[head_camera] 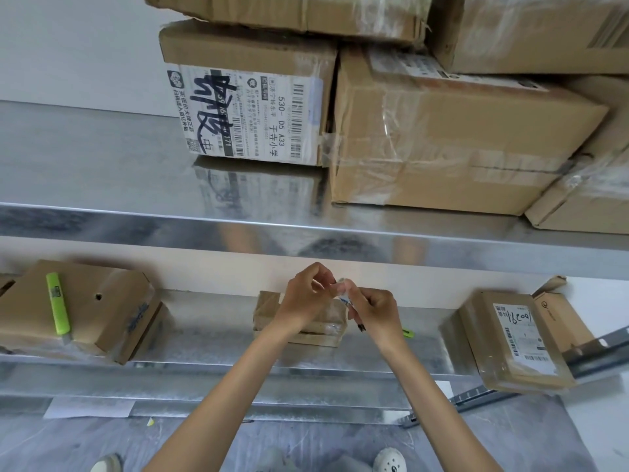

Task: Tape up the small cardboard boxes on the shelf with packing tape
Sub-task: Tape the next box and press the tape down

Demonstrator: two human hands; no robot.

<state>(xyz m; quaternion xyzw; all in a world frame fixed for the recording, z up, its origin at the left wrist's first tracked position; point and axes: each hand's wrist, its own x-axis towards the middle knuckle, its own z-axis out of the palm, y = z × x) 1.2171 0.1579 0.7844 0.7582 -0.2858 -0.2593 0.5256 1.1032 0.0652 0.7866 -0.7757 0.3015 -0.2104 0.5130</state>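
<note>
A small cardboard box (323,323) wrapped in clear tape sits in the middle of the lower metal shelf (218,349). Both my hands hover just above it. My left hand (308,294) pinches the end of a clear strip of packing tape (342,289). My right hand (376,313) grips the tape roll, which its fingers mostly hide. Another small box (102,311) lies on the shelf to the left, and a labelled box (514,338) to the right.
A green utility knife (58,303) lies on the left box. A small green item (407,333) peeks out behind my right wrist. Large taped cartons (452,144) crowd the upper shelf (170,223). A loose metal rail (476,396) lies at the right. My shoes show on the floor.
</note>
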